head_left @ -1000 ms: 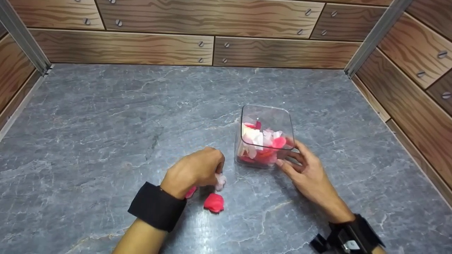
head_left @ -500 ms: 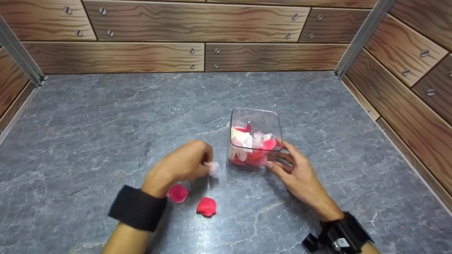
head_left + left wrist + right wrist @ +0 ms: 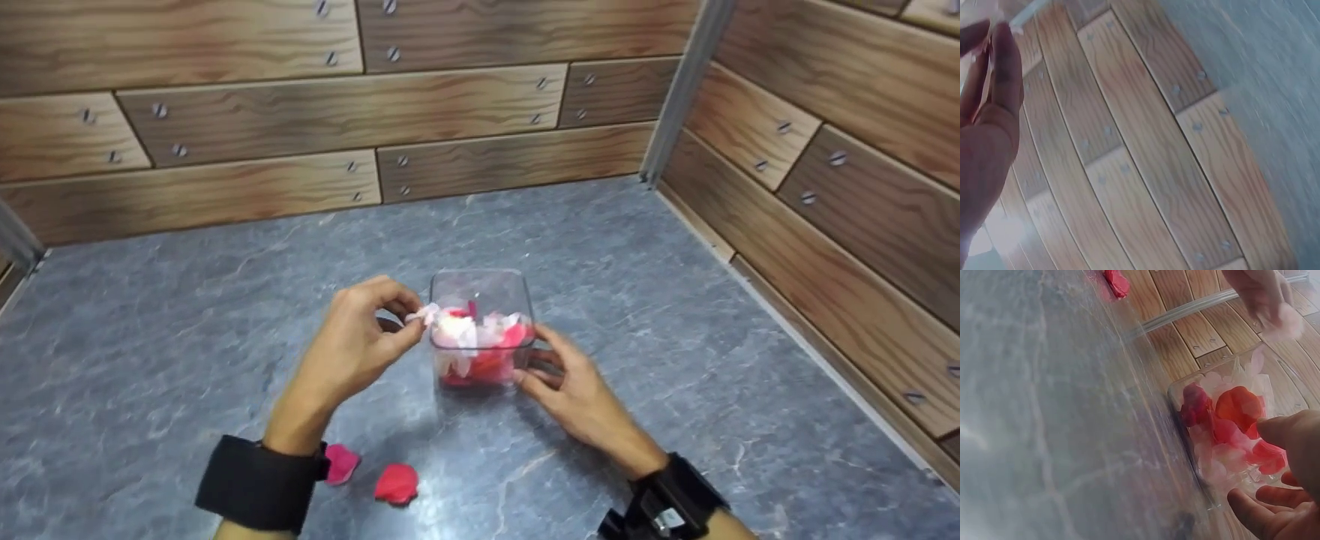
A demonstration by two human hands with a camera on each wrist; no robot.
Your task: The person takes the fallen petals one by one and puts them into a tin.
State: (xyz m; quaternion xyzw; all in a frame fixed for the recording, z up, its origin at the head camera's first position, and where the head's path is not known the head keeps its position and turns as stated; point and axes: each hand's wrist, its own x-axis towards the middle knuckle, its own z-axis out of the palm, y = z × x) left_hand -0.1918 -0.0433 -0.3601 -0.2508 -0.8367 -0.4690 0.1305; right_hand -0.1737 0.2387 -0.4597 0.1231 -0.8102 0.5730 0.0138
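A clear square plastic container stands upright on the table, partly filled with white, pink and red flower petals. My left hand pinches a pale pink petal between thumb and fingertips, right at the container's left rim. In the right wrist view that petal is close above the container's opening. My right hand holds the container's right front corner, thumb on the front and fingers along the side. Two loose petals lie nearer me: a deep pink petal beside the left wristband and a red petal.
The table has a grey marble-patterned top. Wood-patterned panels close off its back, and more panels run along the right. Black bands are strapped round both wrists.
My left hand has lifted the pale pink petal from the table and brought it up to the container's rim. The right hand keeps its place on the container. The head view has tilted up and rightward.
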